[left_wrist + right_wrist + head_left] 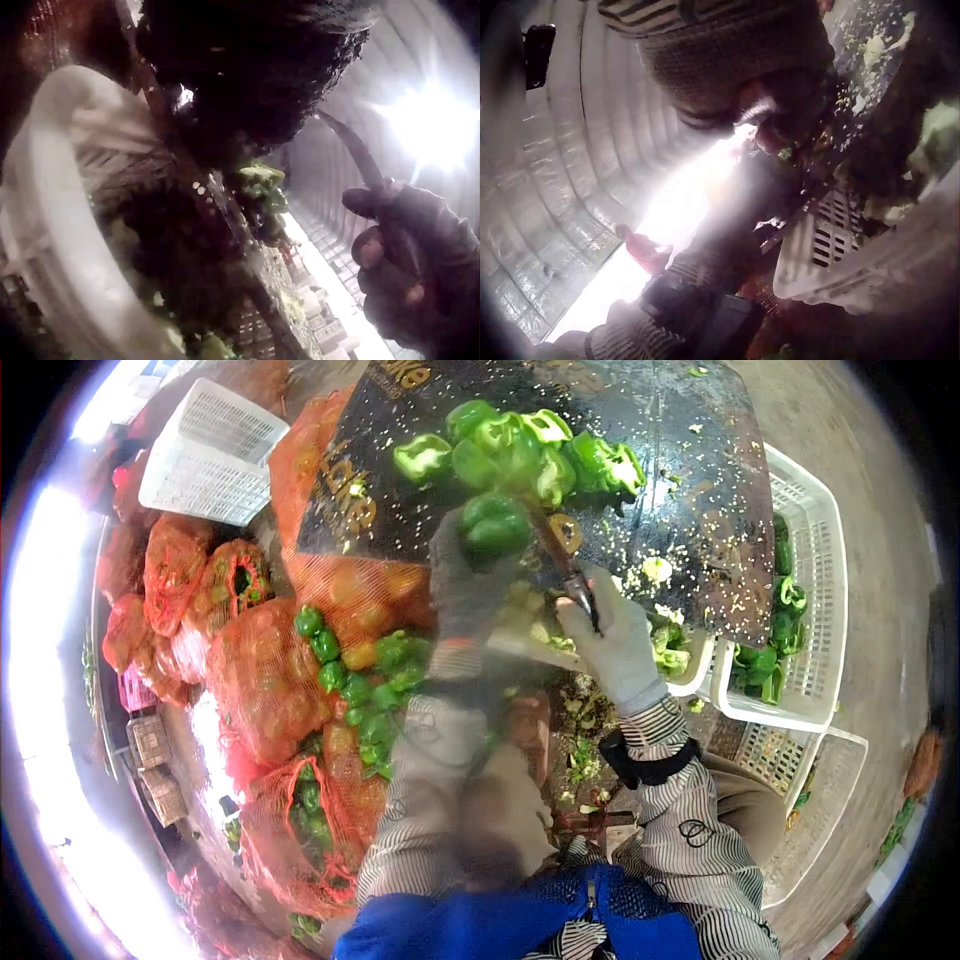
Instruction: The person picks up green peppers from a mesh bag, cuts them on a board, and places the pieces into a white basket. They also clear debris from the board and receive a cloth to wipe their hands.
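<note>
In the head view my gloved left hand (468, 585) grips a whole green bell pepper (495, 525) at the near edge of the dark, seed-strewn tabletop (400, 525). My gloved right hand (620, 645) holds a knife (575, 585) by its dark handle, just right of that pepper. The left wrist view shows the knife's narrow curved blade (352, 146) pointing up out of the right fist (416, 262). Beyond the held pepper lies a heap of cut green peppers (500, 445). In the right wrist view the right hand (742, 82) is dark, its fingers mostly hidden.
A white crate (830, 580) with green peppers stands on the right. A smaller white basket (697, 672) with pepper scraps sits below the table edge. Red mesh sacks (265, 670) and loose green peppers (375, 730) lie on the left, near another white crate (215, 455).
</note>
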A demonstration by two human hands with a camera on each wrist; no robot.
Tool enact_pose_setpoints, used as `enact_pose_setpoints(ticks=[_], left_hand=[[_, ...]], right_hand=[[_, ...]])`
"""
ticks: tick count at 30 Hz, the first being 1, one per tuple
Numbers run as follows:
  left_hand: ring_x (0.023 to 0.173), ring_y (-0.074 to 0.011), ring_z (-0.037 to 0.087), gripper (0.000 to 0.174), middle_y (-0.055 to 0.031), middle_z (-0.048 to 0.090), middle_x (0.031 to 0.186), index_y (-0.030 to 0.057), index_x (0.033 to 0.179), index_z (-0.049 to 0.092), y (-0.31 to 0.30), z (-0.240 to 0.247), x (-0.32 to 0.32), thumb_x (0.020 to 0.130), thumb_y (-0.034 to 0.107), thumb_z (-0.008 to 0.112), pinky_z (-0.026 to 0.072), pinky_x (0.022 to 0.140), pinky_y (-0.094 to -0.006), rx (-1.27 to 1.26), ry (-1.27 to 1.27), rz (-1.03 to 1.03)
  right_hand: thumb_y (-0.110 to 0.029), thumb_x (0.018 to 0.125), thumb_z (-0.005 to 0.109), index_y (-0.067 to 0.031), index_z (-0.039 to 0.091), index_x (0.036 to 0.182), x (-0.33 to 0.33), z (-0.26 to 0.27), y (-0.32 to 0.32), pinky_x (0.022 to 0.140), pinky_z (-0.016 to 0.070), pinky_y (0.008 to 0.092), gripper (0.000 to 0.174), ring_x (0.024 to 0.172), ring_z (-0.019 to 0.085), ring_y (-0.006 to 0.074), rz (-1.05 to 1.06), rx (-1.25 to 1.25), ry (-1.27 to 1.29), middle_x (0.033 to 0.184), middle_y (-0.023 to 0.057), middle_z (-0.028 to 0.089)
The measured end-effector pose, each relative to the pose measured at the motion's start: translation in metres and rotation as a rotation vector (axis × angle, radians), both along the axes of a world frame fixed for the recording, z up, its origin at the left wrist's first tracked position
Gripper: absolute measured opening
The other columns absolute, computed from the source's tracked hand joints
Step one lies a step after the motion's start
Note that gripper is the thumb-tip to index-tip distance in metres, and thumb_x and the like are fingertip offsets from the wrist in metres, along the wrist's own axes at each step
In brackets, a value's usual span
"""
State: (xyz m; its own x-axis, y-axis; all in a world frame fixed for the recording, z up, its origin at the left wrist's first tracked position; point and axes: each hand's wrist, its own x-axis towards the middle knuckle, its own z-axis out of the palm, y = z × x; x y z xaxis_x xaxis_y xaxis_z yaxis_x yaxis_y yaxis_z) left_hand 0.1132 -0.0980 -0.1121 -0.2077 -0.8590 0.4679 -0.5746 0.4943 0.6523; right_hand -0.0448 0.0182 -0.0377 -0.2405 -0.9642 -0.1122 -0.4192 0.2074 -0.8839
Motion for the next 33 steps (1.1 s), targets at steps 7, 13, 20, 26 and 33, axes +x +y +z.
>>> enact_pose_setpoints(ticks=[7, 13, 20, 26, 33], left_hand=[[0.104, -0.0312, 0.061, 0.058, -0.0139, 0.064, 0.11, 0.0106, 0.12, 0.058, 0.005, 0.044, 0.001, 0.066, 0.009, 0.079, 0.05, 0.09, -0.0402, 0.17, -0.062, 0.052], [0.11, -0.0348, 0.057, 0.072, -0.0196, 0.06, 0.119, 0.0033, 0.13, 0.049, 0.008, 0.038, 0.001, 0.069, 0.025, 0.081, 0.0467, 0.095, -0.0409, 0.261, -0.123, 0.062], [0.11, -0.0358, 0.057, 0.065, -0.0196, 0.06, 0.118, 0.0056, 0.131, 0.049, 0.009, 0.01, 0.013, 0.073, 0.02, 0.076, 0.0451, 0.097, -0.0431, 0.137, -0.082, 0.116], [0.119, -0.0429, 0.047, 0.087, -0.024, 0.047, 0.134, 0.0002, 0.141, 0.035, 0.022, 0.012, 0.003, 0.079, 0.052, 0.068, 0.0404, 0.1, -0.0504, 0.168, -0.236, 0.175], [0.115, -0.0407, 0.051, 0.083, -0.023, 0.051, 0.13, 0.0017, 0.139, 0.039, -0.033, 0.005, -0.002, 0.08, 0.054, 0.066, 0.0393, 0.101, -0.0483, 0.397, -0.005, 0.354]], right_hand=[[-0.022, 0.09, 0.056, -0.0014, 0.047, 0.127, 0.005, -0.009, -0.018, 0.074, 0.0492, 0.0421, 0.043, 0.082, 0.064, 0.0386, 0.098, -0.036, 0.174, 0.09, 0.0229, 0.064], [-0.022, 0.092, 0.056, -0.0029, 0.045, 0.126, 0.021, -0.003, -0.022, 0.07, 0.0484, 0.0487, 0.04, 0.078, 0.062, 0.0413, 0.098, -0.096, 0.424, 0.083, 0.0239, 0.062], [-0.017, 0.095, 0.053, -0.0027, 0.042, 0.11, 0.016, -0.015, -0.044, 0.068, 0.049, 0.0482, 0.023, 0.077, 0.063, 0.0414, 0.229, 0.037, 0.413, 0.082, 0.023, 0.062], [0.003, 0.078, 0.063, -0.0014, 0.034, 0.132, 0.029, -0.049, -0.054, 0.075, 0.0514, 0.0495, 0.062, 0.09, 0.063, 0.0449, 0.333, 0.27, 0.554, 0.093, 0.0291, 0.063], [-0.023, 0.094, 0.054, -0.0026, 0.044, 0.11, 0.029, -0.075, -0.026, 0.07, 0.0487, 0.0509, 0.028, 0.083, 0.063, 0.046, 0.253, 0.121, 0.488, 0.088, 0.025, 0.065]])
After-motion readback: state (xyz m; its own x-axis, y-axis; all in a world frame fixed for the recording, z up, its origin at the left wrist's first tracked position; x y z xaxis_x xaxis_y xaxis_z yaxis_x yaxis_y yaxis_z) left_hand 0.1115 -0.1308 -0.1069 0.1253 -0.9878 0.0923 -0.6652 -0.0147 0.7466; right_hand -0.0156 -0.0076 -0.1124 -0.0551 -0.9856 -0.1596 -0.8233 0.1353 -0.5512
